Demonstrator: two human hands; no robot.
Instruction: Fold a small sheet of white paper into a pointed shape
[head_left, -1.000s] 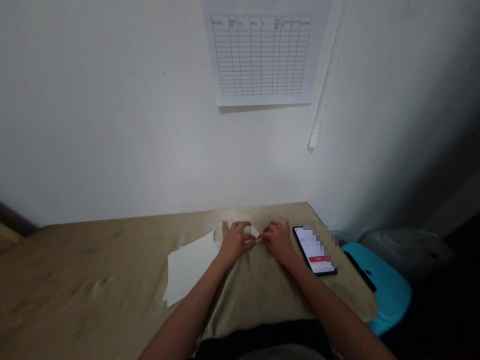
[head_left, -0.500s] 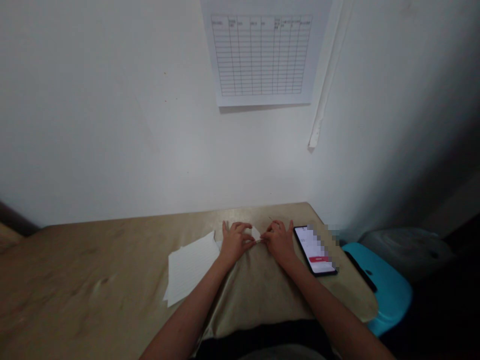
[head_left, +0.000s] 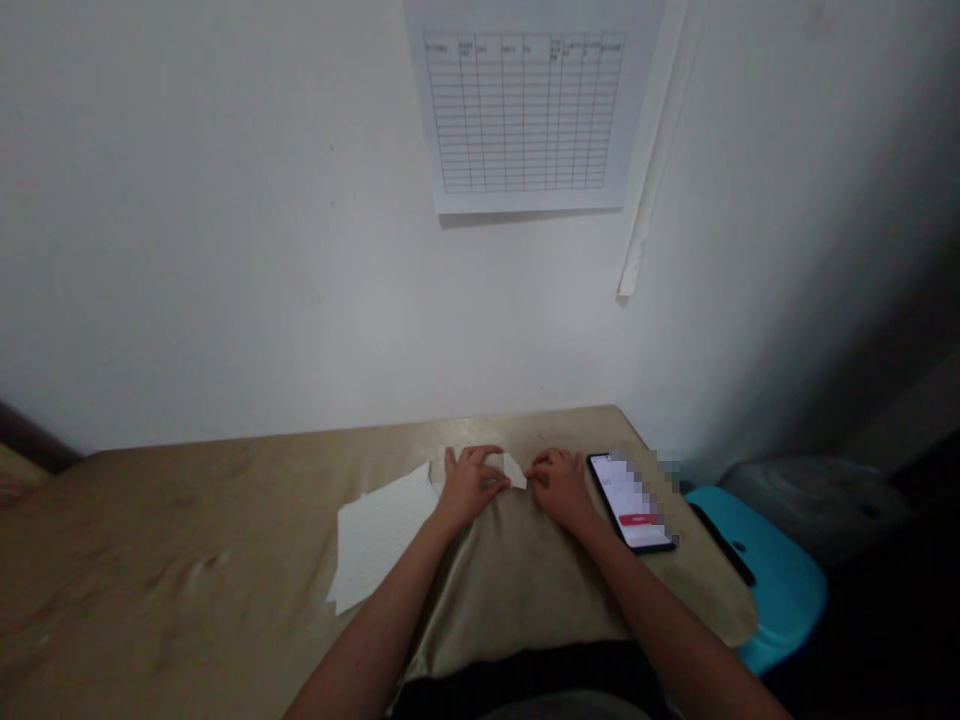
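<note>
Between my hands is a small white piece of paper [head_left: 514,471], with a slanted upper right edge. My left hand [head_left: 471,487] grips its left side, thumb at the lower edge and forefinger at the top corner. At the paper's right corner, the thumb and forefinger of my right hand [head_left: 557,487] pinch together. Both hands rest low over the brown covered table [head_left: 225,540]. White sheets of paper [head_left: 382,540] lie stacked unevenly just left of my left forearm.
A phone [head_left: 630,505] with a lit screen, partly blurred out, lies right of my right hand. Beyond the table's right edge is a blue stool [head_left: 787,590]. The white wall [head_left: 225,250] behind carries a printed table sheet [head_left: 525,120].
My right hand has shifted slightly right and away from my left hand. More of the small paper shows flat between them now.
</note>
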